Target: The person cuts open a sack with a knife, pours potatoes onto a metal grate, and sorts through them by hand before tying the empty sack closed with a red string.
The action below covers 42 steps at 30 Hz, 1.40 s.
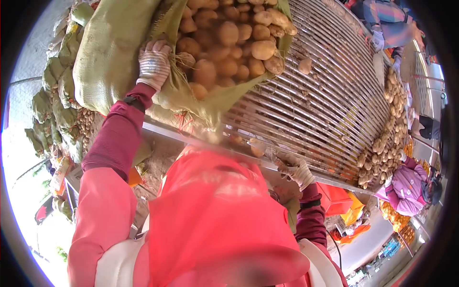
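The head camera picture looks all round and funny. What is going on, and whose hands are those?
The camera sits on a person's head and looks down, so their red clothes fill the bottom. The lens bends the picture round. No robot here, just two gloved hands. The left hand grips the open edge of a green sack full of potatoes. The sack lies on a rack of metal bars. The right hand is by the rack's near rail; I cannot tell if it holds it. A loose pile of potatoes lies at the far end, beside another person in pink.
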Tool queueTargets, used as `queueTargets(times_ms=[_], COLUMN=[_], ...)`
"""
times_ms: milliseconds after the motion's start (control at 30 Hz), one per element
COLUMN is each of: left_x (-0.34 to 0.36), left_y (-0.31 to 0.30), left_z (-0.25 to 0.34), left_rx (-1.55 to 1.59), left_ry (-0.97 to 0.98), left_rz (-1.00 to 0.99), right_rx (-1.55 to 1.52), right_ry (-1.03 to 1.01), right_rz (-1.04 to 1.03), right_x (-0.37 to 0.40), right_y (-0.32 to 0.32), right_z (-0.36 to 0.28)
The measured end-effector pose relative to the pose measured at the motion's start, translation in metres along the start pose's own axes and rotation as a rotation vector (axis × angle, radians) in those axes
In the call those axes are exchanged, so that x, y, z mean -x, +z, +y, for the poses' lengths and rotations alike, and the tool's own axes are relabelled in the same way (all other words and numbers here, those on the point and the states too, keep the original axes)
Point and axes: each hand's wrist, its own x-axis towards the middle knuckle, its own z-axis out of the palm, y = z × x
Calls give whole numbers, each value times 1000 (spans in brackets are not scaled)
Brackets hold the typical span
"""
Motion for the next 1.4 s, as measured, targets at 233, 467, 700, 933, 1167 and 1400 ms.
queueTargets(times_ms=[233,467,700,933,1167,1400], left_x=[1,4,5,3,4,4], left_y=[2,5,9,3,6,12], left_z=[0,-3,-5,-5,-5,-7], left_rx=[-14,1,49,16,73,140], left_ry=[-11,-24,-29,-51,0,4], left_rz=[1,18,46,-12,60,82], right_rx=[314,1259,220,986,237,787], right_ry=[-320,6,-436,-196,-469,11], right_rz=[2,1006,590,966,1085,961], right_x=[-22,28,15,-4,2,16], right_y=[-5,12,94,111,62,73], right_z=[49,24,23,34,81,51])
